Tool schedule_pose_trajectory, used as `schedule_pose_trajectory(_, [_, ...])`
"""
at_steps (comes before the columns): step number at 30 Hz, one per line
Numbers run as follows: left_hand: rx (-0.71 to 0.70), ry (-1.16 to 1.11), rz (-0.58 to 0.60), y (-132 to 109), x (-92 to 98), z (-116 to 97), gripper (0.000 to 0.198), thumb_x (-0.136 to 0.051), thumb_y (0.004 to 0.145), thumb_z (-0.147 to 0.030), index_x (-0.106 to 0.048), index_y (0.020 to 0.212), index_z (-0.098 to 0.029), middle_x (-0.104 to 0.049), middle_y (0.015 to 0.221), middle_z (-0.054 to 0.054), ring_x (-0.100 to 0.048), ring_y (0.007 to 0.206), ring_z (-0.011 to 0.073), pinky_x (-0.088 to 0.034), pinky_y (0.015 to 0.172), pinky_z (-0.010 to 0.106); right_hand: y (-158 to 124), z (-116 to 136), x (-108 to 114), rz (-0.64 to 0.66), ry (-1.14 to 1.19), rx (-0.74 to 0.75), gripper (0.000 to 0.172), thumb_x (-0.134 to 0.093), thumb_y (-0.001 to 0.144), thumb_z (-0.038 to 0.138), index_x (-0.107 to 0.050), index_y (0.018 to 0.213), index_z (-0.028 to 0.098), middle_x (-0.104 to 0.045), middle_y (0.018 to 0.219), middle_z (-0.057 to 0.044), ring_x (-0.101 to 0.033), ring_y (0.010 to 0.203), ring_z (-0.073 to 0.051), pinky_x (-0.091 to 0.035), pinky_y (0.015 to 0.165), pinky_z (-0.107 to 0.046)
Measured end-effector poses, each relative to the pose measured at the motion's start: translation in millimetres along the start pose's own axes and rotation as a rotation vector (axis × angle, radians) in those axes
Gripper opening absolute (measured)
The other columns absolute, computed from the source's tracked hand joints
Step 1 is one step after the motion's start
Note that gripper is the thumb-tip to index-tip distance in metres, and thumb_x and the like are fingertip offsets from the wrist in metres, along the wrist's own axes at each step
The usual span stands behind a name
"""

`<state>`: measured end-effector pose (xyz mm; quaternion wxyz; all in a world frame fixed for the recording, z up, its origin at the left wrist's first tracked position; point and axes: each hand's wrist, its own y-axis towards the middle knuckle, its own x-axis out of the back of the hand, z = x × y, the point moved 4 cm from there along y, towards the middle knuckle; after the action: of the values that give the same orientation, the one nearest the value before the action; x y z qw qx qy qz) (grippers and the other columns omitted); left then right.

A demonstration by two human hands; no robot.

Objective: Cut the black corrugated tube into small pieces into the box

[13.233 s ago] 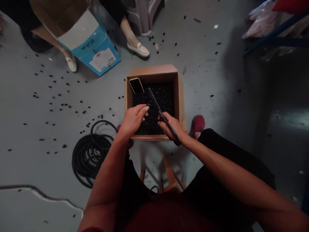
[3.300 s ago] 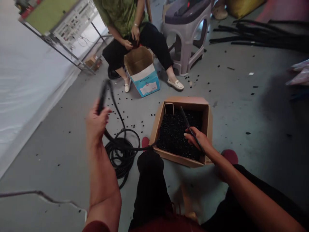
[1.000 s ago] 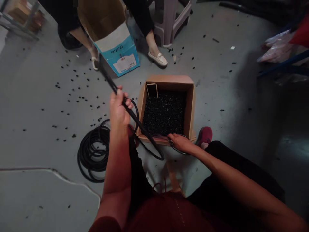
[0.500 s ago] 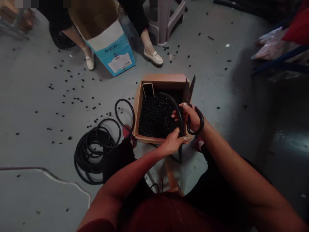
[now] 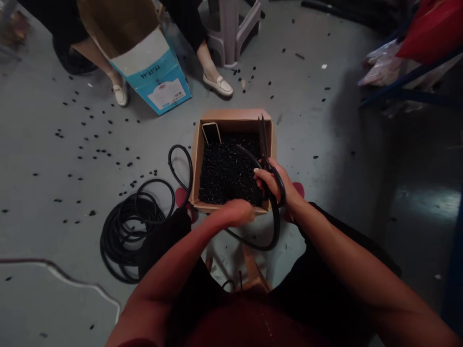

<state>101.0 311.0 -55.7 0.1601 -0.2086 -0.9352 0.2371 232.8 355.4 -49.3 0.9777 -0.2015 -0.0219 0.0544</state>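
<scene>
My right hand (image 5: 273, 182) is closed around a pair of black-handled scissors (image 5: 263, 142), its blades pointing away and nearly together. Between the thumb and fingers of that hand runs a black rubber tube (image 5: 277, 226). One end of the tube reaches over the cardboard box (image 5: 235, 114), and the rest loops down toward my lap. My left hand (image 5: 240, 212) is blurred at the box's near edge, left of the tube, and its fingers cannot be made out. Inside the box lie many small black cut pieces (image 5: 227, 171).
Coiled black tube (image 5: 121, 231) lies on the floor at left, with one loop against the box. Small black pieces are scattered around. Beyond sit a person's shoe (image 5: 219, 86), a blue-and-white carton (image 5: 159, 79) and a plastic stool (image 5: 228, 38). A white cable (image 5: 68, 278) crosses the lower left.
My left hand has let go of the tube and moved left and down. My right hand has taken hold of the tube along with the scissors, whose blades have come closer together.
</scene>
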Motion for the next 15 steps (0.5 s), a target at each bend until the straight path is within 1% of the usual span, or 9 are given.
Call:
schedule_pose_trajectory(1, [0.013,0.122,-0.018,4,11.2,-5,0.033,-0.072,0.052,-0.002,-0.048,0.038,-0.020,-0.041,0.042,-0.001,-0.058,0.069,0.0236,-0.045,0.084,0.039,-3,1,1,-0.005,-0.063,0.015,0.031,-0.059,0.077,0.039,-0.047,0.098,0.021,-0.054,0.061,0.006,-0.049,0.048,-0.011,-0.041,0.047,-0.024])
schedule_pose_trajectory(2, [0.004,0.147,-0.057,7,22.1,-12,0.030,-0.068,0.057,-0.003,-0.051,0.040,-0.020,-0.045,0.046,0.001,-0.059,0.074,0.0245,-0.042,0.089,0.041,-6,1,1,-0.010,-0.112,0.028,0.031,-0.059,0.077,0.039,-0.047,0.099,0.021,-0.052,0.059,0.006,-0.049,0.048,-0.011,-0.041,0.048,-0.025])
schedule_pose_trajectory(3, [-0.027,0.150,-0.124,11,32.0,-19,0.021,-0.065,0.065,-0.007,-0.058,0.050,-0.020,-0.054,0.056,0.003,-0.060,0.081,0.0241,-0.040,0.094,0.040,-9,2,1,-0.015,-0.146,0.039,0.031,-0.059,0.077,0.038,-0.048,0.100,0.021,-0.050,0.058,0.007,-0.048,0.049,-0.011,-0.040,0.049,-0.025])
schedule_pose_trajectory(4, [-0.083,0.126,-0.225,13,40.9,-26,0.014,-0.063,0.070,-0.011,-0.065,0.060,-0.021,-0.060,0.067,0.004,-0.059,0.088,0.0235,-0.039,0.096,0.039,-11,2,-1,-0.023,-0.170,0.049,0.031,-0.058,0.077,0.038,-0.048,0.101,0.021,-0.049,0.058,0.007,-0.048,0.049,-0.011,-0.040,0.050,-0.025])
schedule_pose_trajectory(6, [-0.144,0.007,-0.333,17,48.3,-34,0.010,-0.060,0.078,-0.020,-0.069,0.077,-0.021,-0.066,0.086,0.004,-0.059,0.095,0.0208,-0.039,0.096,0.034,-14,0,-5,-0.054,-0.196,0.071,0.030,-0.058,0.077,0.037,-0.048,0.100,0.021,-0.050,0.063,0.005,-0.049,0.053,-0.012,-0.041,0.052,-0.026])
schedule_pose_trajectory(7, [-0.146,-0.076,-0.345,20,47.7,-34,0.011,-0.059,0.080,-0.024,-0.070,0.081,-0.020,-0.067,0.089,0.004,-0.059,0.094,0.0197,-0.041,0.093,0.032,-14,-1,-9,-0.074,-0.205,0.080,0.030,-0.058,0.077,0.036,-0.047,0.100,0.021,-0.052,0.066,0.004,-0.050,0.055,-0.012,-0.041,0.054,-0.026])
schedule_pose_trajectory(10, [-0.056,-0.361,-0.289,26,38.0,-27,0.017,-0.062,0.079,-0.032,-0.070,0.085,-0.017,-0.068,0.089,0.003,-0.060,0.087,0.0166,-0.045,0.081,0.027,-15,-9,-20,-0.135,-0.223,0.079,0.031,-0.058,0.076,0.037,-0.047,0.100,0.022,-0.055,0.074,0.002,-0.052,0.062,-0.014,-0.044,0.060,-0.029])
schedule_pose_trajectory(12, [-0.003,-0.533,-0.297,29,33.6,-22,0.020,-0.065,0.077,-0.030,-0.069,0.090,-0.016,-0.069,0.089,0.003,-0.061,0.083,0.0147,-0.046,0.076,0.026,-17,-14,-28,-0.146,-0.198,0.077,0.032,-0.058,0.077,0.038,-0.047,0.103,0.022,-0.057,0.078,0.000,-0.055,0.067,-0.016,-0.046,0.063,-0.030])
schedule_pose_trajectory(15, [0.043,-0.716,-0.338,30,31.8,-19,0.021,-0.065,0.077,-0.026,-0.066,0.095,-0.015,-0.068,0.084,0.003,-0.063,0.078,0.0129,-0.047,0.076,0.026,-21,-19,-38,-0.117,-0.139,0.096,0.036,-0.056,0.079,0.036,-0.046,0.111,0.023,-0.058,0.085,-0.002,-0.059,0.080,-0.020,-0.048,0.070,-0.033])
